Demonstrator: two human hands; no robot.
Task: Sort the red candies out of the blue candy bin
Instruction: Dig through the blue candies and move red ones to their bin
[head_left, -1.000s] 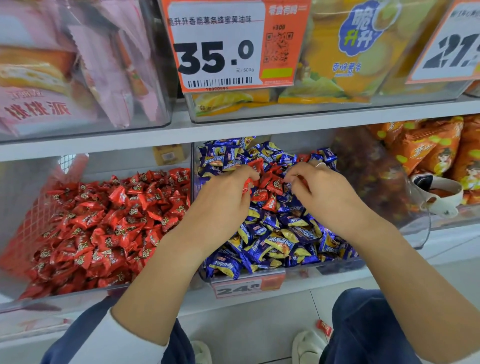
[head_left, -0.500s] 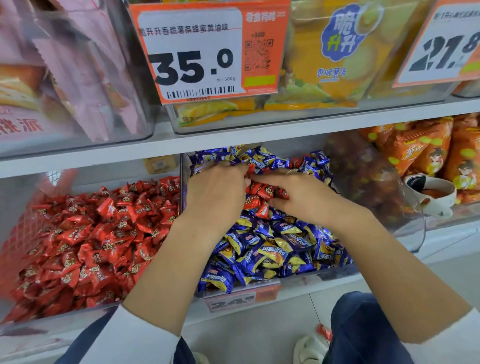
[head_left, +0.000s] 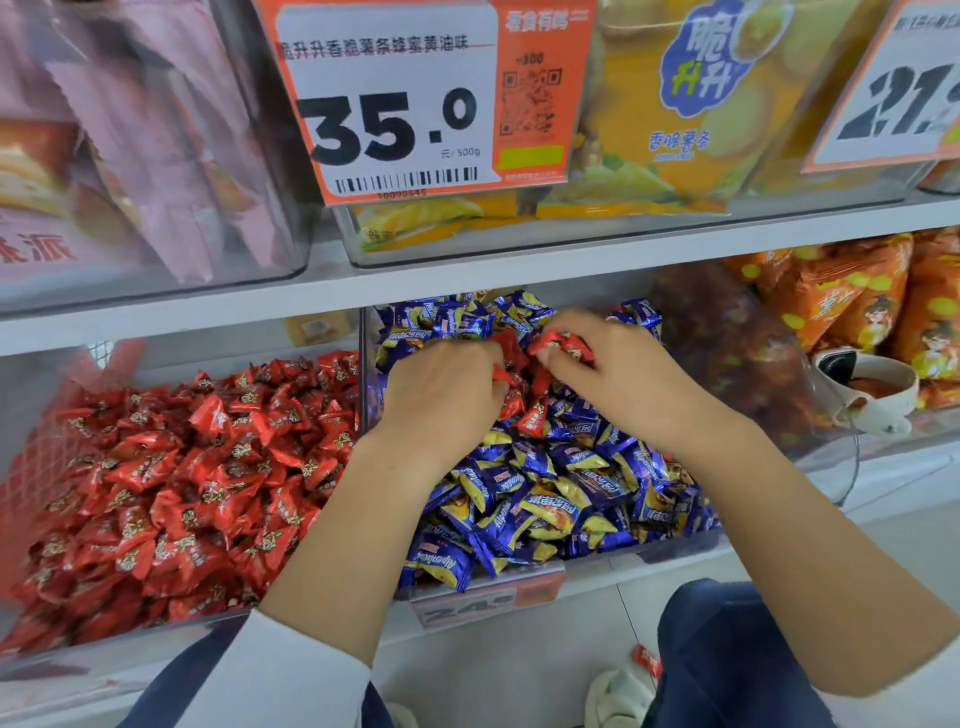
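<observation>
The clear blue candy bin (head_left: 675, 548) on the lower shelf is heaped with blue-and-yellow wrapped candies (head_left: 545, 499). Several red candies (head_left: 532, 415) lie mixed in near its middle and back. My left hand (head_left: 441, 395) is curled over the pile and grips red candies at its fingertips. My right hand (head_left: 618, 374) pinches red candies (head_left: 563, 343) between thumb and fingers, just above the pile. To the left stands the bin of red candies (head_left: 182, 467).
A shelf edge (head_left: 467, 280) runs just above the bins, with a large 35.0 price tag (head_left: 415, 98) hanging over it. A clear bin with a white scoop (head_left: 862, 395) sits to the right. One red candy (head_left: 647, 660) lies on the floor by my knee.
Both hands have drawn slightly apart over the pile's back. My right hand has lifted with red candies pinched in its fingers; my left still holds red candies.
</observation>
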